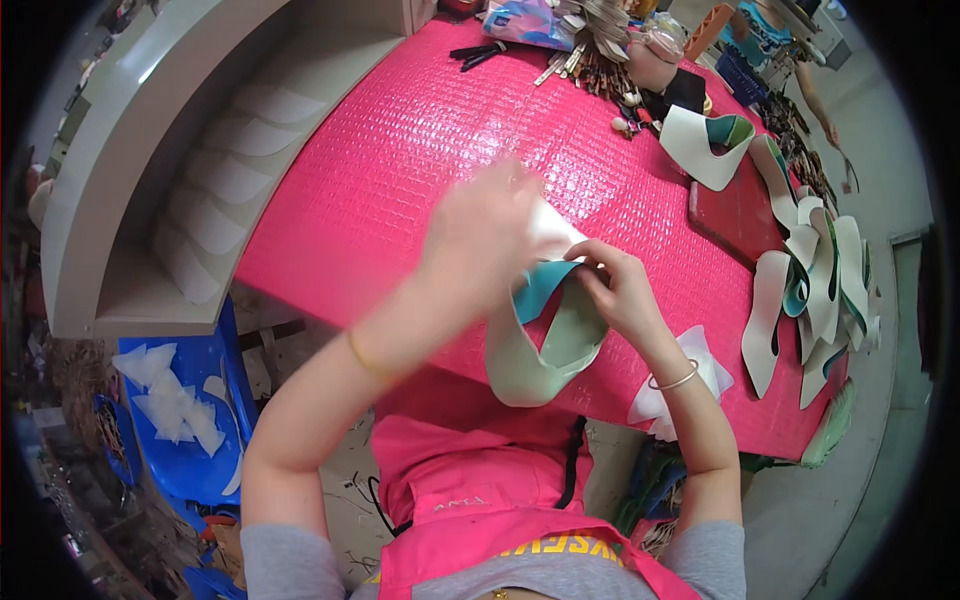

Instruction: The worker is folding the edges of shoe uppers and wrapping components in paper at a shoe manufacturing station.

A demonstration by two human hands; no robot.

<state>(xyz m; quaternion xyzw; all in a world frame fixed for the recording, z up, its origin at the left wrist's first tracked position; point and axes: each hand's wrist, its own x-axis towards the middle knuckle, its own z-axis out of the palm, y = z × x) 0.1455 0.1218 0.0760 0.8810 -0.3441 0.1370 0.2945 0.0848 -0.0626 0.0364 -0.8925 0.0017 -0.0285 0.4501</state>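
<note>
A pale green shoe upper point(525, 365) with a teal lining hangs in a loop at the table's near edge. My right hand point(618, 287) pinches its upper rim between thumb and fingers. Motion smears my left hand point(482, 228), raised just left of that rim, so its fingers cannot be made out. A white patch point(553, 232), perhaps a part of the upper or a separate piece, shows between the two hands. Beneath my right forearm lies a small stack of thin white translucent sheets point(690, 375).
On the pink-covered table point(360, 180), several pale shoe uppers point(765, 320) lie at the right near a dark red board point(735, 215). Tools and a plastic packet point(527, 22) crowd the far end. A grey shelf point(110, 190) and a blue chair point(185, 440) stand at left.
</note>
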